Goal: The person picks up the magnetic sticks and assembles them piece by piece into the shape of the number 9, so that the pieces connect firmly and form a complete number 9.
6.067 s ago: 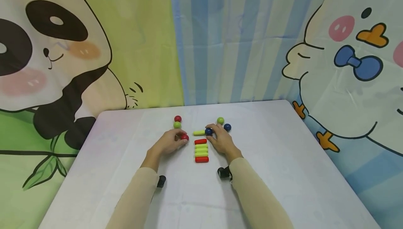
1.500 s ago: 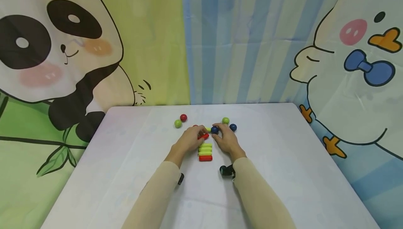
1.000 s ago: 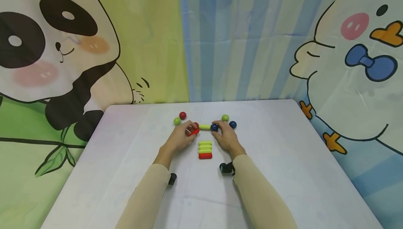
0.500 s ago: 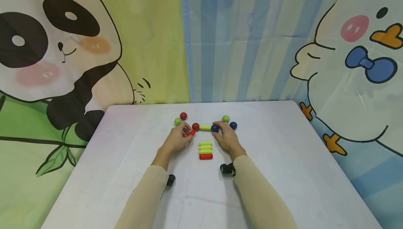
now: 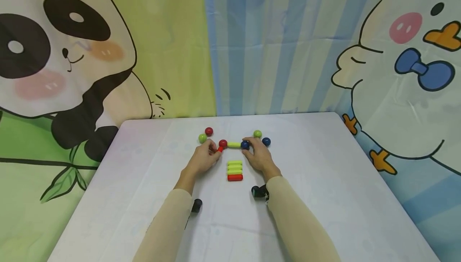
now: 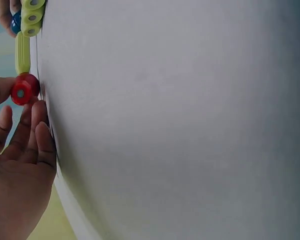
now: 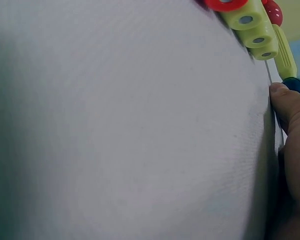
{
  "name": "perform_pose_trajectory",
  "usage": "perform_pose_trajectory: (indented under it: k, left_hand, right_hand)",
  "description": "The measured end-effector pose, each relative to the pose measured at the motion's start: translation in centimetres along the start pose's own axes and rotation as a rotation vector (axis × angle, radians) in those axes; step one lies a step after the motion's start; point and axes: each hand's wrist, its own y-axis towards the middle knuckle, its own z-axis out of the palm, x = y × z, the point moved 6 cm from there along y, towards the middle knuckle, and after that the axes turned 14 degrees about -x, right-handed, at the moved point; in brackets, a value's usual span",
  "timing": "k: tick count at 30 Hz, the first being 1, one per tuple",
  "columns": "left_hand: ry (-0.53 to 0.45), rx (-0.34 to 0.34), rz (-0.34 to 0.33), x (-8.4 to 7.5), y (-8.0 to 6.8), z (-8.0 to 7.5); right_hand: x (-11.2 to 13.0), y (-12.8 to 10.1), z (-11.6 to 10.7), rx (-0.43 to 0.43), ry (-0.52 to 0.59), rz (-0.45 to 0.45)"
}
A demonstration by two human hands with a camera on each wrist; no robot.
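My left hand [image 5: 202, 159] pinches a short red magnetic rod [image 5: 220, 149] between thumb and fingers. One end of that rod meets a red ball [image 5: 223, 144]; in the left wrist view its other end, with a metal disc, faces the camera. From the red ball a yellow-green magnetic rod [image 5: 234, 145] runs across to a dark blue ball [image 5: 245, 145]. My right hand [image 5: 260, 159] grips the blue ball between thumb and fingers. The right wrist view shows its thumb [image 7: 285, 100] against the blue ball [image 7: 296, 85].
Nearer me on the white table [image 5: 230, 226] lie several yellow-green rods [image 5: 235, 167] stacked in a row with a red rod [image 5: 235, 177]. Behind my left hand sit a green ball [image 5: 202, 138] and a red ball [image 5: 209, 131]. Another green ball [image 5: 257, 133] and blue ball [image 5: 266, 141] lie behind my right.
The red ball my left hand held earlier now sits at the yellow-green rod's end. My left hand has taken the row's far red rod and brought it to that ball. The right hand keeps its hold.
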Motion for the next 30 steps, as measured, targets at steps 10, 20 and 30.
perform_pose_trajectory:
  k: [10,20,30]
  left_hand:
    - [0.003,-0.004,-0.023,0.3,-0.1,0.5]
    - [0.008,0.018,-0.063,0.9,-0.6,1.2]
    - [-0.008,0.007,-0.054,1.0,-0.3,1.1]
  right_hand:
    - [0.0,0.1,0.0,-0.009,-0.009,-0.011]
    - [-0.3,-0.2,0.3,-0.031,0.019,-0.023]
    - [-0.2,-0.2,0.3,-0.047,0.013,-0.023]
